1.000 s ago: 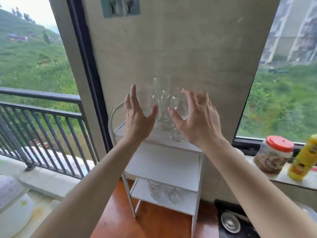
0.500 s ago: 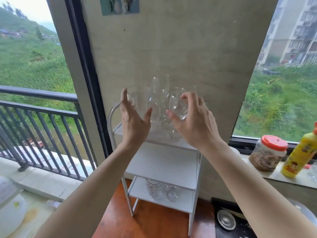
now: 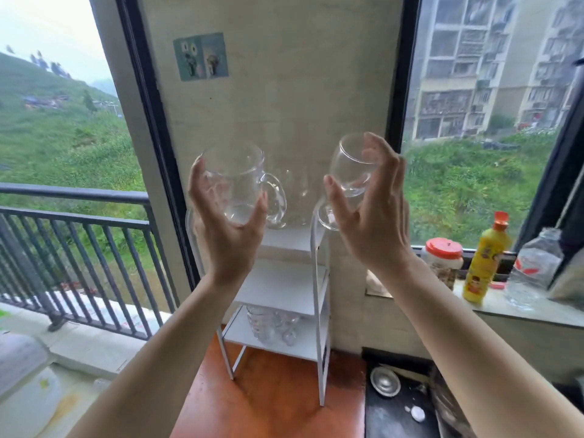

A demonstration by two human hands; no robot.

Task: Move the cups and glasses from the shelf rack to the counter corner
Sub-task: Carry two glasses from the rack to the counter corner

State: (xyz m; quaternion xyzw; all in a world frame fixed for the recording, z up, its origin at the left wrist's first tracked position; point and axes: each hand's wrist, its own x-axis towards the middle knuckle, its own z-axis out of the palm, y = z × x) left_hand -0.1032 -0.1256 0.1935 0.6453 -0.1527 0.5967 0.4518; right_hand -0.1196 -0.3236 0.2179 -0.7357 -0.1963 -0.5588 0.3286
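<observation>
Both hands are now rising clear of the shelf rack [image 3: 317, 273], the left hand [image 3: 226, 222] cupping a handled glass mug [image 3: 235, 181] at nine o'clock, the right hand [image 3: 368, 207] cradling a stemmed glass [image 3: 349, 173] at three o'clock, presumably to avoid clinking.

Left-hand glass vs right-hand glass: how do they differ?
Shape: the mug in the left hand is a wide, straight-sided cup with a side handle; the wine glass in the right hand has a rounded bowl on a stem and foot.
Size: the mug looks bulkier than the wine glass.
Grip: the mug is cradled from below, the wine glass wrapped around its bowl.
Shared: both clear, apparently empty, roughly upright, lifted off the white rack.
</observation>
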